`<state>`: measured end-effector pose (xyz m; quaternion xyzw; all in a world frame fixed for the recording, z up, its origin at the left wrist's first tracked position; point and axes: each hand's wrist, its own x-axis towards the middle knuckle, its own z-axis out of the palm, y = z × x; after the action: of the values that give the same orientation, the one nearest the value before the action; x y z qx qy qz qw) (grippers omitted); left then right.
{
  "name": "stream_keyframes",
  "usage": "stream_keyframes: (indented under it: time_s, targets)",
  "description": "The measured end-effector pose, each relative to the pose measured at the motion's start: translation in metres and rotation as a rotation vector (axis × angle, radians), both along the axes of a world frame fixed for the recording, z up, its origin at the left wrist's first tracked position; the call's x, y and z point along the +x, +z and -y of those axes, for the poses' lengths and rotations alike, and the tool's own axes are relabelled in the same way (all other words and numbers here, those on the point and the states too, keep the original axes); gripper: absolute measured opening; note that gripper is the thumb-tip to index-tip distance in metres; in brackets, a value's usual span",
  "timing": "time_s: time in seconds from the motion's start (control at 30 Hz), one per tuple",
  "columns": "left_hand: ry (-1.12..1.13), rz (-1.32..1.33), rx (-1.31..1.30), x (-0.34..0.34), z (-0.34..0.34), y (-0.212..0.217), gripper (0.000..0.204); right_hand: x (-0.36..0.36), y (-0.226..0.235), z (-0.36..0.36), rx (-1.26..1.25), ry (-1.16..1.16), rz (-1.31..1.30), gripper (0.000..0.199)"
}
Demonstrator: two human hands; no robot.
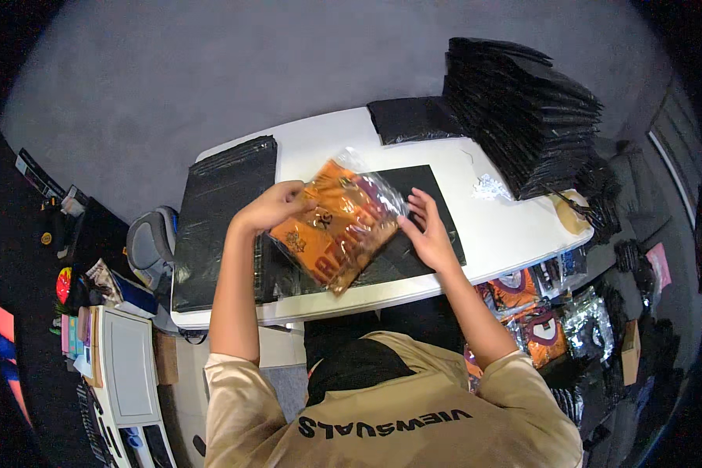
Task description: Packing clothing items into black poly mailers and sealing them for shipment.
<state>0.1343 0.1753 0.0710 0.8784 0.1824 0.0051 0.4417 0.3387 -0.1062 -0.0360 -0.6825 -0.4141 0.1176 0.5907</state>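
Observation:
A folded orange garment with dark red lettering, sealed in a clear plastic bag (331, 226), is held tilted above the table. My left hand (277, 207) is closed on the bag's left edge, its thumb on top and its other fingers partly hidden. Beside the right edge is my right hand (429, 230), fingers apart and slightly bent, with the thumb at the plastic. Beneath the bag lies a flat black plastic mailer (437, 226), partly covered by it.
The white table (320, 140) carries a pile of black mailers (226, 226) at left and a tall leaning stack (515, 117) at far right. Crumpled clear plastic (490, 187) lies near that stack. More bagged garments (542, 335) sit below the table's right side. A grey chair (152, 242) stands left.

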Motion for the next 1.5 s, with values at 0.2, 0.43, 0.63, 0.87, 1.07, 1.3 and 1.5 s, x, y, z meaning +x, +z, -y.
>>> stream_keyframes:
  time_s: [0.2,0.43,0.63,0.87,1.07,1.3,1.5]
  targets:
    - [0.444,0.453,-0.46,-0.037,0.03,-0.043,0.025,-0.039,0.026,-0.031,0.123,0.327,-0.884,0.084]
    - [0.37,0.452,-0.983,-0.051,0.075,-0.047,0.062,-0.055,0.026,-0.069,0.213,0.179,-0.606,0.035]
    - [0.43,0.619,-0.693,-0.078,0.068,-0.015,0.057,-0.053,0.044,-0.098,0.198,0.253,-0.207,0.033]
    - [0.801,0.866,-0.445,-0.156,0.037,0.003,0.051,-0.059,0.047,-0.117,-0.13,0.53,0.291,0.024]
    - [0.934,0.901,-0.324,-0.222,0.024,-0.007,0.056,-0.095,0.046,-0.143,-0.157,0.741,0.587,0.031]
    - [0.908,0.875,-0.32,-0.225,0.027,-0.018,0.057,-0.111,0.034,-0.167,0.072,0.757,0.805,0.03]
    - [0.885,0.868,-0.348,-0.224,0.02,-0.022,0.059,-0.116,0.029,-0.17,0.061,0.762,0.834,0.018]
